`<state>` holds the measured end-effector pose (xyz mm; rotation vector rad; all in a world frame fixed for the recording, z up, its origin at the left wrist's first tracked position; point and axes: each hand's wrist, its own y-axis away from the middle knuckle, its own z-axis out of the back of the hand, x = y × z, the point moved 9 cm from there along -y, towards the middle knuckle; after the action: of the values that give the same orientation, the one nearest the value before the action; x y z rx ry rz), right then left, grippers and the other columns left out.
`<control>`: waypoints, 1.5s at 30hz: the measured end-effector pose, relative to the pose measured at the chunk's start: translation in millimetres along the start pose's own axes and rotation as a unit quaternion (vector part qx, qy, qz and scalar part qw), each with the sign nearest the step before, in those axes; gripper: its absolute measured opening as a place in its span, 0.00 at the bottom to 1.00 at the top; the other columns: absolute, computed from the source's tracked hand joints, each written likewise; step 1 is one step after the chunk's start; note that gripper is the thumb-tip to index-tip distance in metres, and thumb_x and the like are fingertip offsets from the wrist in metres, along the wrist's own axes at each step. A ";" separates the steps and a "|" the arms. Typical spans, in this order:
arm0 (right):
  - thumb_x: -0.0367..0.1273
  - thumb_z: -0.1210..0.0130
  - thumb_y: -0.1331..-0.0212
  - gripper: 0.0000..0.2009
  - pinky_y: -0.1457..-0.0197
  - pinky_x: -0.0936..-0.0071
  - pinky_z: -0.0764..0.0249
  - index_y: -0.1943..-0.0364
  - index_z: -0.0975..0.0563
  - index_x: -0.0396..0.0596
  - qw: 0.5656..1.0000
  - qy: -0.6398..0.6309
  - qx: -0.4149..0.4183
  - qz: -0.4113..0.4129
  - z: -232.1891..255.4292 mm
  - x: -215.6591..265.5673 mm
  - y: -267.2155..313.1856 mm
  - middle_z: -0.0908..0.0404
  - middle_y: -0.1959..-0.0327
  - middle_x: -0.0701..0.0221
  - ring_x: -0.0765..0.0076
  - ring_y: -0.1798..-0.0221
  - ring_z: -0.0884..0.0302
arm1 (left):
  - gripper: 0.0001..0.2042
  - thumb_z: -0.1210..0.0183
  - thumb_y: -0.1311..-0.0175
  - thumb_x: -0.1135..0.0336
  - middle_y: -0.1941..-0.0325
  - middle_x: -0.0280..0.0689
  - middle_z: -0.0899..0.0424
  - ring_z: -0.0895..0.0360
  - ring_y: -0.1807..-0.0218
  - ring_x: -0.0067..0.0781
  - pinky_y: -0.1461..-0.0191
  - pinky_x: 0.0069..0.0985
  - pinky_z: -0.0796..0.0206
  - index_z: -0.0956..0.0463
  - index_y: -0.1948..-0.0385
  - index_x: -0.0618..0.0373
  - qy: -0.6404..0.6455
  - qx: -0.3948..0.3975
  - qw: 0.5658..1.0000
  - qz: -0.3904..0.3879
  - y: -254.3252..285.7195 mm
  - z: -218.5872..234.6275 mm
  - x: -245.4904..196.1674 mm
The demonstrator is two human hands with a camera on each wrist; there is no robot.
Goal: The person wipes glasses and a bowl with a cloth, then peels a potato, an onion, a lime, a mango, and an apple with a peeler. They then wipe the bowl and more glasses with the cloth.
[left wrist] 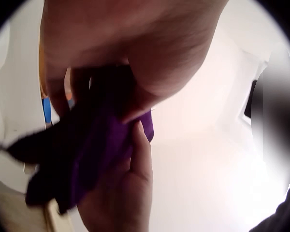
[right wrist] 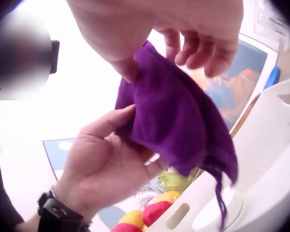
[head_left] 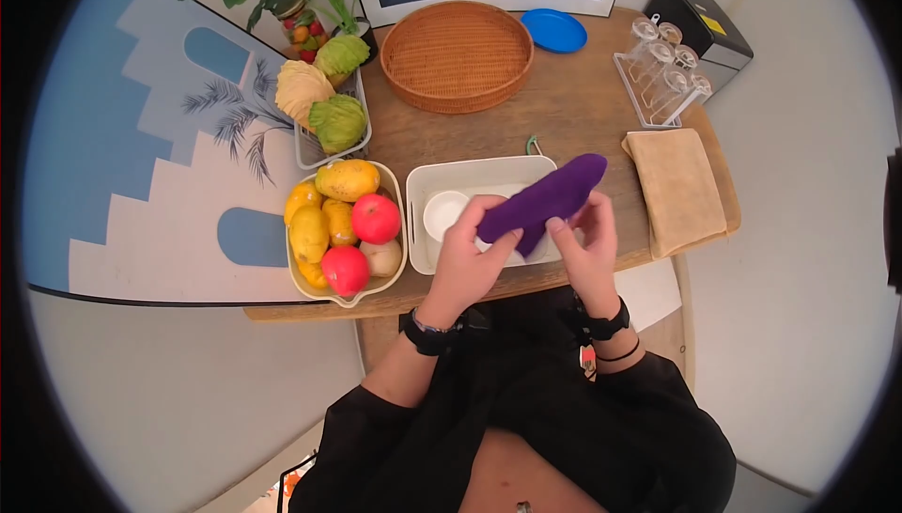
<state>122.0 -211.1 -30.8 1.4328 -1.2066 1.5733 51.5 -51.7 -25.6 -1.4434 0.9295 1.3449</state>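
A folded purple cloth [head_left: 550,201] is held up in both hands over a white basin [head_left: 423,255]. My left hand [head_left: 472,255] grips its left end, thumb on the near side. At the right, my right hand [head_left: 590,242] pinches the cloth between thumb and fingers. In the right wrist view the purple cloth [right wrist: 171,111] hangs in folds, and a thin cord [right wrist: 220,198] dangles from one corner. Small white dishes [head_left: 445,216] stand inside the basin, partly hidden in the head view by the left hand.
Left of the basin stands a cream basket [head_left: 402,259] of fruit; behind it is a grey basket [head_left: 303,154] of cabbages. A round wicker tray [head_left: 458,57] and a blue plate [head_left: 554,31] lie at the back. On the right are a folded tan cloth [head_left: 676,189] and a glass rack [head_left: 648,118].
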 end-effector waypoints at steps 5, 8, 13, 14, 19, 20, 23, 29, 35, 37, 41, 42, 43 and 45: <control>0.36 0.43 0.29 0.18 0.40 0.72 0.28 0.41 0.30 0.45 0.977 -0.178 0.077 -0.084 -6.5 -12.8 12.2 0.22 0.46 0.69 0.71 0.43 0.25 | 0.18 0.39 0.45 0.83 0.41 0.46 0.20 0.22 0.39 0.40 0.34 0.32 0.32 0.26 0.51 0.61 -0.156 -0.087 0.958 -0.223 14.0 5.1 -55.9; 0.52 0.57 0.24 0.28 0.31 0.63 0.30 0.33 0.34 0.46 0.928 -0.332 0.118 -0.125 -17.7 -32.3 21.9 0.27 0.36 0.65 0.63 0.33 0.29 | 0.19 0.36 0.52 0.80 0.40 0.45 0.21 0.25 0.34 0.50 0.28 0.49 0.37 0.24 0.55 0.58 -0.248 0.011 0.924 -0.292 26.8 -37.5 -56.6; 0.56 0.68 0.23 0.31 0.29 0.61 0.31 0.32 0.34 0.45 0.853 -0.481 0.094 -0.176 -14.8 -40.3 23.6 0.27 0.34 0.62 0.60 0.33 0.28 | 0.16 0.41 0.50 0.78 0.41 0.42 0.21 0.26 0.34 0.47 0.29 0.48 0.37 0.22 0.57 0.57 -0.305 0.098 0.911 -0.259 30.0 -57.6 -49.2; 0.55 0.68 0.23 0.31 0.30 0.62 0.30 0.32 0.34 0.45 0.861 -0.465 0.073 -0.194 -12.7 -45.8 24.0 0.27 0.34 0.63 0.60 0.33 0.28 | 0.16 0.41 0.50 0.78 0.41 0.42 0.21 0.26 0.34 0.47 0.29 0.48 0.37 0.22 0.57 0.57 -0.307 0.098 0.911 -0.258 27.7 -52.3 -47.9; 0.62 0.68 0.27 0.37 0.37 0.55 0.24 0.30 0.35 0.46 0.853 -0.466 0.079 -0.223 -14.2 -35.3 19.8 0.30 0.31 0.60 0.53 0.31 0.29 | 0.17 0.42 0.48 0.75 0.49 0.45 0.20 0.23 0.45 0.49 0.42 0.42 0.30 0.22 0.54 0.60 -0.480 -0.002 0.870 -0.114 -16.8 18.6 -2.8; 0.64 0.68 0.29 0.39 0.40 0.52 0.23 0.29 0.36 0.47 0.841 -0.482 0.079 -0.234 -14.3 -37.1 19.8 0.30 0.30 0.60 0.51 0.31 0.30 | 0.17 0.41 0.47 0.72 0.52 0.47 0.19 0.23 0.46 0.49 0.45 0.42 0.29 0.23 0.52 0.62 -0.585 0.002 0.808 -0.070 -23.4 28.6 16.6; 0.67 0.67 0.31 0.41 0.43 0.50 0.21 0.28 0.38 0.49 0.817 -0.515 0.099 -0.241 -17.5 -35.6 18.8 0.32 0.29 0.59 0.47 0.30 0.31 | 0.20 0.39 0.45 0.70 0.52 0.51 0.19 0.21 0.46 0.49 0.47 0.41 0.27 0.25 0.49 0.65 -0.653 0.080 0.752 0.038 -37.6 40.8 72.0; 0.66 0.66 0.31 0.41 0.44 0.51 0.20 0.28 0.38 0.50 0.816 -0.527 0.122 -0.204 -17.1 -37.8 20.2 0.33 0.28 0.59 0.47 0.30 0.31 | 0.21 0.39 0.45 0.72 0.53 0.50 0.20 0.18 0.51 0.47 0.49 0.42 0.26 0.27 0.47 0.65 -0.676 0.082 0.728 0.082 -37.5 33.3 99.0; 0.63 0.65 0.28 0.38 0.41 0.52 0.21 0.27 0.39 0.49 0.844 -0.483 0.099 -0.209 -16.1 -44.3 17.2 0.33 0.28 0.59 0.49 0.29 0.32 | 0.27 0.35 0.47 0.70 0.52 0.49 0.20 0.21 0.47 0.50 0.47 0.42 0.25 0.30 0.42 0.65 -0.646 0.070 0.759 0.040 -38.6 29.6 76.0; 0.63 0.66 0.28 0.38 0.41 0.52 0.22 0.27 0.39 0.48 0.852 -0.469 0.088 -0.214 -16.0 -46.8 19.8 0.33 0.28 0.59 0.49 0.29 0.32 | 0.29 0.33 0.49 0.69 0.52 0.49 0.20 0.21 0.46 0.51 0.47 0.42 0.25 0.31 0.42 0.64 -0.655 0.065 0.752 0.034 -36.9 32.8 82.3; 0.62 0.66 0.28 0.38 0.39 0.51 0.23 0.27 0.40 0.48 0.849 -0.472 0.109 -0.212 -21.8 -45.3 19.7 0.33 0.28 0.59 0.50 0.28 0.32 | 0.32 0.30 0.54 0.68 0.50 0.50 0.21 0.22 0.46 0.51 0.45 0.42 0.26 0.30 0.43 0.64 -0.658 0.091 0.745 0.068 -41.9 37.2 90.0; 0.62 0.66 0.27 0.38 0.38 0.51 0.23 0.27 0.40 0.48 0.849 -0.471 0.113 -0.210 -22.3 -44.5 19.8 0.33 0.28 0.59 0.50 0.28 0.32 | 0.32 0.30 0.54 0.68 0.50 0.50 0.21 0.22 0.46 0.51 0.45 0.42 0.26 0.30 0.43 0.64 -0.658 0.090 0.745 0.067 -45.0 37.4 88.8; 0.62 0.66 0.27 0.38 0.38 0.51 0.23 0.27 0.40 0.48 0.849 -0.471 0.114 -0.209 -21.8 -44.7 20.0 0.33 0.28 0.59 0.50 0.28 0.32 | 0.32 0.30 0.54 0.68 0.49 0.50 0.22 0.22 0.45 0.50 0.45 0.42 0.26 0.30 0.43 0.64 -0.647 0.118 0.746 0.103 -46.2 37.6 95.4; 0.62 0.66 0.27 0.37 0.37 0.51 0.23 0.27 0.40 0.48 0.849 -0.473 0.117 -0.204 -21.0 -45.2 20.9 0.33 0.28 0.59 0.50 0.28 0.33 | 0.32 0.30 0.54 0.68 0.48 0.50 0.22 0.22 0.45 0.50 0.45 0.41 0.26 0.30 0.43 0.64 -0.636 0.146 0.745 0.138 -45.7 38.0 101.8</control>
<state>102.7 -194.1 -78.3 2.5834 -1.0797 0.6901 95.6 4.0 -119.6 0.0697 0.3442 1.8337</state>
